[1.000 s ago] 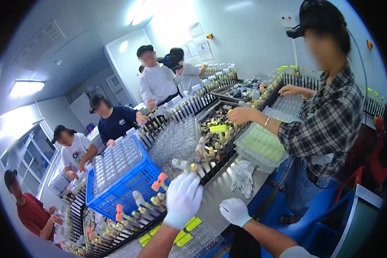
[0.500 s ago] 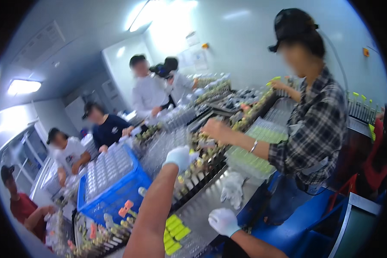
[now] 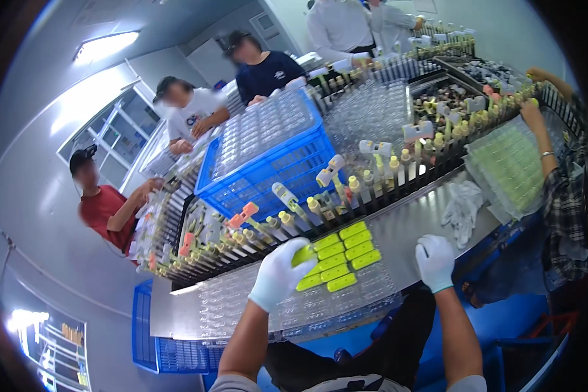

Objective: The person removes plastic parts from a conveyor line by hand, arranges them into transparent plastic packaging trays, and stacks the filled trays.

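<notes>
My left hand point(image 3: 277, 271), in a white glove, is closed around a small yellow-green rectangular plastic piece point(image 3: 304, 255). Several matching yellow-green pieces point(image 3: 333, 259) lie in rows just right of it, in a clear plastic compartment tray point(image 3: 242, 302) on the steel table. My right hand point(image 3: 436, 261), also gloved, is over the table's front edge, right of the tray. Its fingers are curled in, and nothing shows in them. Beyond both hands runs a long rack of upright holders point(image 3: 366, 186) carrying yellow-tipped parts, with white and coral pieces among them.
A blue crate point(image 3: 268, 176) stacked with clear trays stands behind the rack. White gloves point(image 3: 462, 212) lie on the steel table point(image 3: 408, 228) at right, near clear trays of green pieces point(image 3: 513, 171). A person in plaid works at far right; several others stand across the table.
My view has swung left and down. My left hand has come back from the rack to the yellow-green pieces and now holds one. My right hand stays near the table's front edge.
</notes>
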`<state>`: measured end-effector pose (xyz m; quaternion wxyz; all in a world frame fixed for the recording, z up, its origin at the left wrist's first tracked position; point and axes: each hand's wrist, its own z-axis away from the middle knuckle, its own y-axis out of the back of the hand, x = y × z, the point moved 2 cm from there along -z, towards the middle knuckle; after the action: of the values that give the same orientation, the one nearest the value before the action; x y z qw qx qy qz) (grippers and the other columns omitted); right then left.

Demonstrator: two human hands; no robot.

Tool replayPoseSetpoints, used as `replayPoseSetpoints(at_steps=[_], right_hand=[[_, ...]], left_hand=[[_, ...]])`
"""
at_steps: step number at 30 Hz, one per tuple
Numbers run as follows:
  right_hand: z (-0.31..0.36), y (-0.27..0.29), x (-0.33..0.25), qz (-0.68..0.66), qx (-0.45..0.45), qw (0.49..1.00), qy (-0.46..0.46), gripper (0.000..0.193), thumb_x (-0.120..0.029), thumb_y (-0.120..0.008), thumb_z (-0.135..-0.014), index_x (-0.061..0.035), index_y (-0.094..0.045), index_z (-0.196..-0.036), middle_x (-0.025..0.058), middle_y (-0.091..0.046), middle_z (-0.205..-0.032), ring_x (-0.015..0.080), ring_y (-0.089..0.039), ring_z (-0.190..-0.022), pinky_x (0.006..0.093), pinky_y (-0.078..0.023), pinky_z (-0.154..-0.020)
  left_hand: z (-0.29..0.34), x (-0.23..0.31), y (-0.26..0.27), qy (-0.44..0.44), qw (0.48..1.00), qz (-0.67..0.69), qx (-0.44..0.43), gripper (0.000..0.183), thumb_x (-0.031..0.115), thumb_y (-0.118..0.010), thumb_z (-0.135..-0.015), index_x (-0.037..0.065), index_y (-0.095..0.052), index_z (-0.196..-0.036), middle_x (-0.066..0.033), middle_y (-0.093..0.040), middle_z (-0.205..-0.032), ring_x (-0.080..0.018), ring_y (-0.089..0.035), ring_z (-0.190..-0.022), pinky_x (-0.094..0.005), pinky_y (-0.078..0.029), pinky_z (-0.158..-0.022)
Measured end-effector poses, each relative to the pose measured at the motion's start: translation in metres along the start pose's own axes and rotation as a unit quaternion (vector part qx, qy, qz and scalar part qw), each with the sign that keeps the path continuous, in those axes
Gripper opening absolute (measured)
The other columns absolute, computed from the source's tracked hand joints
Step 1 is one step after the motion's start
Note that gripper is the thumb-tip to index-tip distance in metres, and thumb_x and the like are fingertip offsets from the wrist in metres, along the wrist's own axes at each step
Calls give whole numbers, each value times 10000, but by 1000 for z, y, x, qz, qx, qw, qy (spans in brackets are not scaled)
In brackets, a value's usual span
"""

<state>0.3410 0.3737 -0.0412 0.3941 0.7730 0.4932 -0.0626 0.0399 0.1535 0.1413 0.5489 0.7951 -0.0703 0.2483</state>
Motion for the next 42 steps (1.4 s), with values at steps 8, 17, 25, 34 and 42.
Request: replayPoseSetpoints(at_steps=[8, 17, 25, 34, 42], right_hand=[[5, -4, 1, 15, -21, 999, -27, 123, -155, -742, -905, -72, -791, -982, 101, -780, -1092, 325, -700, -1064, 470, -538, -960], [8, -9, 7, 30, -39, 998, -26, 153, -157, -723, -923, -60, -794, -1017, 117, -776, -1113, 342, -693, -1070, 476, -530, -980], [11, -6, 5, 19, -38, 998, -37, 156, -161, -716, -931, -55, -794, -1014, 126, -773, -1109, 351, -689, -1077, 481, -527, -985], [4, -12, 3, 19, -38, 999, -30, 143, -142, -715, -930, -49, -794, -1006, 139, -770, -1096, 352, -691, -1084, 476, -531, -989], [24, -18, 39, 39, -36, 998, -32, 163, -121, -661, -990, 8, -756, -1018, 178, -747, -1136, 368, -677, -1105, 476, -522, -1022]], left_hand=[[111, -104, -7, 70, 991, -117, -11, 464, 283, -810, -914, 36, -730, -1298, -185, -754, -1208, -398, -687, -1174, -493, -535, -1039], [121, -108, -42, 51, 983, -163, 69, 381, 274, -782, -938, 71, -733, -1257, -144, -754, -1209, -392, -687, -1128, -496, -533, -984], [118, -105, -42, 24, 989, -115, 93, 287, 242, -763, -945, 73, -762, -1177, -130, -759, -1219, -363, -688, -1139, -496, -528, -978], [132, -109, -44, 59, 971, -217, 75, 465, 306, -707, -977, 62, -680, -1372, -182, -652, -1478, -422, -605, -1328, -574, -418, -1156], [131, -113, -53, 88, 981, -162, 54, 521, 353, -660, -1013, 56, -617, -1440, -205, -612, -1531, -389, -627, -1322, -512, -436, -1162]])
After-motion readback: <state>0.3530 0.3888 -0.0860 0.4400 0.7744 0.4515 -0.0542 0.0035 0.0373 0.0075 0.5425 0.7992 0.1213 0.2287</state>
